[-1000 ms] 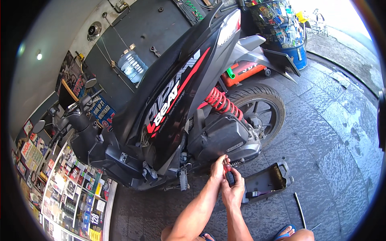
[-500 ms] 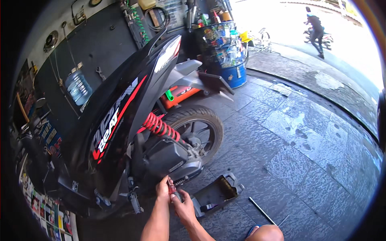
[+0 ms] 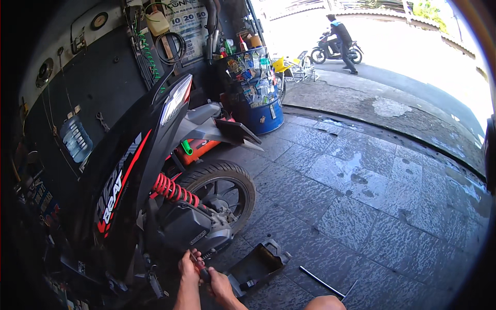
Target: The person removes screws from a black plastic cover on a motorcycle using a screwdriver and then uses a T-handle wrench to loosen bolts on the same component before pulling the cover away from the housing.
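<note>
At the lower edge of the scooter's engine casing (image 3: 183,227), my left hand (image 3: 188,266) has its fingers closed round the front part of a red and black screwdriver (image 3: 200,267). My right hand (image 3: 219,283) grips the handle just behind it, lower and to the right. The scooter (image 3: 132,160) is black with red stripes, a red coil spring (image 3: 174,188) and a rear wheel (image 3: 242,197). Beside my hands on the floor lies a detached black plastic part (image 3: 266,263) with a small dark item inside. The screwdriver's tip is too small to make out.
A metal T-bar tool (image 3: 321,280) lies on the tiled floor (image 3: 351,201) to the right. Behind the scooter are an orange tank (image 3: 199,147), a blue drum (image 3: 263,118) and a water jug (image 3: 76,139). Outside, a person (image 3: 341,39) walks beside a motorbike (image 3: 323,49).
The view has swung right and up, so the scooter sits further left and the street shows more. Both hands remain on the screwdriver by the casing. The person outside has moved left along the road.
</note>
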Motion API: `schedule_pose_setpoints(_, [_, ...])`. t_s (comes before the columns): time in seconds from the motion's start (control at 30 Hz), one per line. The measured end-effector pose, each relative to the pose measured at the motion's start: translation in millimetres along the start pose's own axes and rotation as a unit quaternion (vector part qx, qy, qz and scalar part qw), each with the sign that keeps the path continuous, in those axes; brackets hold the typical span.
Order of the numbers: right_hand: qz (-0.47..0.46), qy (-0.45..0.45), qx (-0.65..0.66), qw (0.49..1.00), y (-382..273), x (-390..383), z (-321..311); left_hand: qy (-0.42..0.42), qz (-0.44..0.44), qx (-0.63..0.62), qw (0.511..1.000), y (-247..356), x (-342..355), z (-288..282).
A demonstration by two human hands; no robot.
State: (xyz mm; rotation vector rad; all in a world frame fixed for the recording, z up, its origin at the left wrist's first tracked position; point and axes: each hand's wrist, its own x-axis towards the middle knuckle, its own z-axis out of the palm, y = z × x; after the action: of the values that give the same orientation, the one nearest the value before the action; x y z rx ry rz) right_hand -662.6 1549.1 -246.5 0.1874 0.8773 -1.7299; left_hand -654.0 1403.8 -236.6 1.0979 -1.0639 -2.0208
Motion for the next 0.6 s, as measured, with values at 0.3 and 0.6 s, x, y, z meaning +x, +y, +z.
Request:
schedule_pose_setpoints(0.3, [-0.107,0.08,-0.084,0.988,9,14,0,0.014,0.019,0.028,0.999,-1,2,6])
schedule_pose_setpoints(0.6, [-0.348,0.12,-0.117,0.923,6,-4,22,0.021,0.008,-0.007,1.0,0,15,5])
